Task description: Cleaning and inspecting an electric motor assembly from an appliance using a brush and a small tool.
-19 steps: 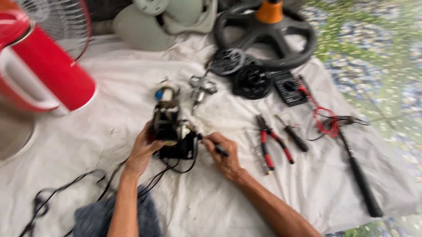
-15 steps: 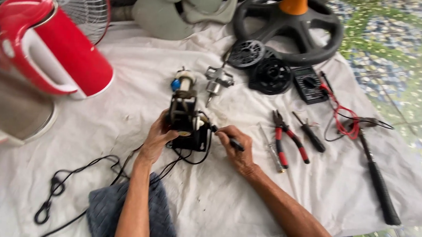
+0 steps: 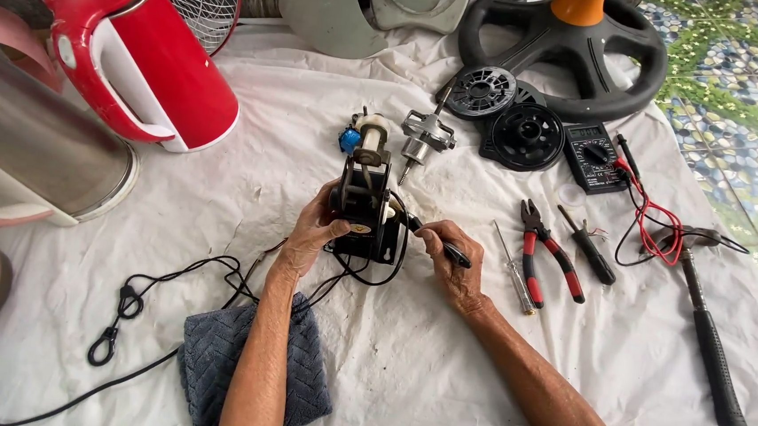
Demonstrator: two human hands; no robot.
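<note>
A black fan motor with a cream gear housing on top stands on the white cloth. My left hand grips its left side and holds it steady. My right hand holds a black-handled screwdriver whose tip points at the motor's right side. Black wires loop out under the motor and run to a black power cord at the left.
A red kettle and a steel kettle stand at the left. Red pliers, a small screwdriver, a hammer, a multimeter, black fan parts and a fan base lie to the right. A grey towel lies under my left forearm.
The view has shifted and steadied, so the motor now sits nearer the middle. Both hands keep their hold on the motor and the screwdriver.
</note>
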